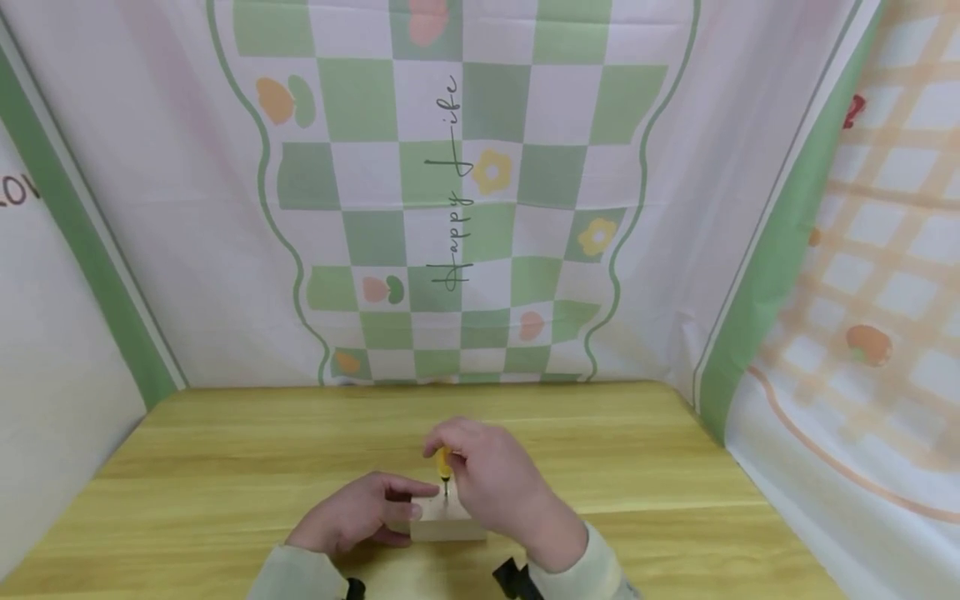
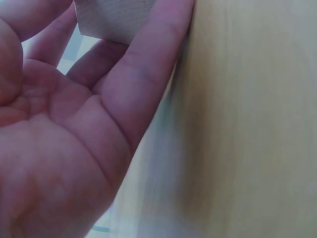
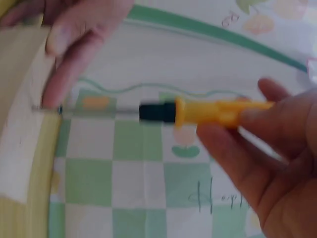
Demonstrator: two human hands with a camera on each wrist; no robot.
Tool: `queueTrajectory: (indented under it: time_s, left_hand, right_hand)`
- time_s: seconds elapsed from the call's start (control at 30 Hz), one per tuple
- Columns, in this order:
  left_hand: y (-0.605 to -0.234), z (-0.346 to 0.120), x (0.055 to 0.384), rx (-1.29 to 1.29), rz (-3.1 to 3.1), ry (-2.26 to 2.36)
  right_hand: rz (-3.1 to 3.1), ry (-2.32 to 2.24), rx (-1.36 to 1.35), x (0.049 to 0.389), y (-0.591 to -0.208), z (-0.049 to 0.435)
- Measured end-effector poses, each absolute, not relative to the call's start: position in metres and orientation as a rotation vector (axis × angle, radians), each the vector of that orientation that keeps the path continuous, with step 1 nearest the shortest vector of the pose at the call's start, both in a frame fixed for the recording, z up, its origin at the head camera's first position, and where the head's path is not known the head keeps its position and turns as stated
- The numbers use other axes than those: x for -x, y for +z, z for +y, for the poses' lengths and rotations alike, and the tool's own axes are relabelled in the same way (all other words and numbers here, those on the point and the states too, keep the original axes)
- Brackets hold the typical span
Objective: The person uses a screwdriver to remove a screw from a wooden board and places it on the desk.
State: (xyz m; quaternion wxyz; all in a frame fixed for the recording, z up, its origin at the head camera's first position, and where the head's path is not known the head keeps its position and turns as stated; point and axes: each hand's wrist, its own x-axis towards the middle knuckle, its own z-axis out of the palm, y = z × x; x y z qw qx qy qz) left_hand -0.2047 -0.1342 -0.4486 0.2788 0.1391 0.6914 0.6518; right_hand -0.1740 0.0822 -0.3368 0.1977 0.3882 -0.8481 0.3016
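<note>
A pale wooden block (image 1: 448, 530) lies on the table in the head view. My left hand (image 1: 358, 512) grips its left end, thumb and fingers along the sides; the left wrist view shows fingers against the block's end (image 2: 114, 20). Above it, my right hand (image 1: 501, 483) pinches the yellow handle of a screwdriver (image 1: 444, 463), held upright with its shaft pointing down. In the right wrist view the screwdriver (image 3: 198, 112) meets a small screw (image 3: 47, 108) that stands in the block's face. The image there is blurred, so the screw's depth is unclear.
The wood-grain table (image 1: 247, 442) extends around both hands. Behind it hangs a green-and-white checked cloth (image 1: 487, 233) with printed lettering. An orange-checked cloth (image 1: 885, 275) hangs at the right, and a white panel (image 1: 60, 333) stands at the left.
</note>
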Motion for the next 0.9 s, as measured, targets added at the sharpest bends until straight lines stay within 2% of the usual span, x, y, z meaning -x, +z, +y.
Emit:
queueTrajectory:
  time_s: [0.13,0.57,0.9]
  left_hand:
    - [-0.448,-0.134,0.204,-0.357,1.847,1.753]
    - [-0.445,-0.135,0.203,-0.355,1.854,1.745]
    - [-0.446,-0.134,0.204,-0.362,1.838,1.747]
  right_hand:
    - [-2.405,0.923,-1.137,0.184,-0.336,0.092]
    - [-2.264,0.939,-0.779,0.171,-0.354,0.071]
    - [-2.384,1.059,-1.04,0.184,-0.345,0.085]
